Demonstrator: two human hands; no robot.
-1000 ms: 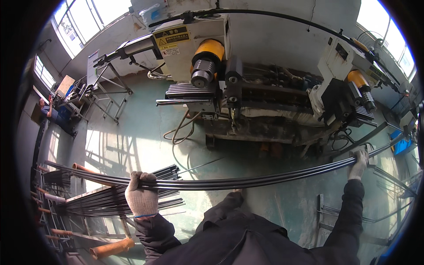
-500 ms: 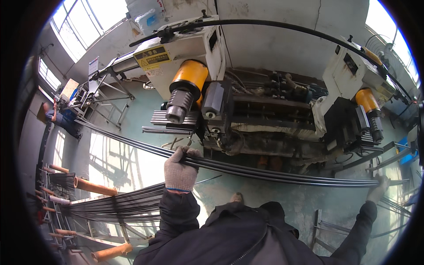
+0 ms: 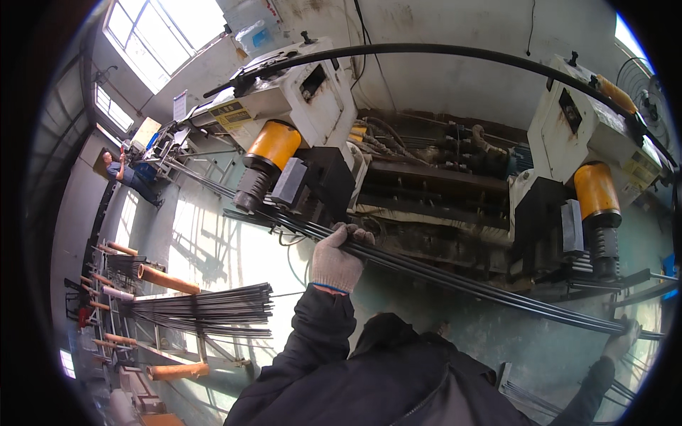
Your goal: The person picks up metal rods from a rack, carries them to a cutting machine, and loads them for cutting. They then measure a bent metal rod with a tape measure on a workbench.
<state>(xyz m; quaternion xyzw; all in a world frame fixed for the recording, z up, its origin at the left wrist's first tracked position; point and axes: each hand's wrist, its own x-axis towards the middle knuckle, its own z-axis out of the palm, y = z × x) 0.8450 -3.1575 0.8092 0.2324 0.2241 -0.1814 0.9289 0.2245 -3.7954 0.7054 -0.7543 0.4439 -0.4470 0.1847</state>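
Several long dark metal rods [image 3: 465, 278] run in a bundle across the view, from the far left down to the right rim. My left hand [image 3: 335, 264], in a pale knitted glove, is closed around them near the middle, just in front of the left machine head [image 3: 323, 96]. Toward the right end my right hand [image 3: 621, 341], also gloved, grips the same bundle; its fingers are small and partly hidden. Close to the left hand are a yellow cylinder [image 3: 273, 144] with a dark ribbed end and a grey block [image 3: 290, 182].
A matching white machine head [image 3: 568, 121] stands at right. A black hose [image 3: 426, 48] arches over both. At lower left, a rack with orange-brown rollers [image 3: 169, 279] bears many dark rods [image 3: 206, 309]. Another person [image 3: 131, 177] stands at far left.
The rods, held in both hands, have moved forward toward the machine at the left hand. The view has shifted, and more of the rack at left shows.
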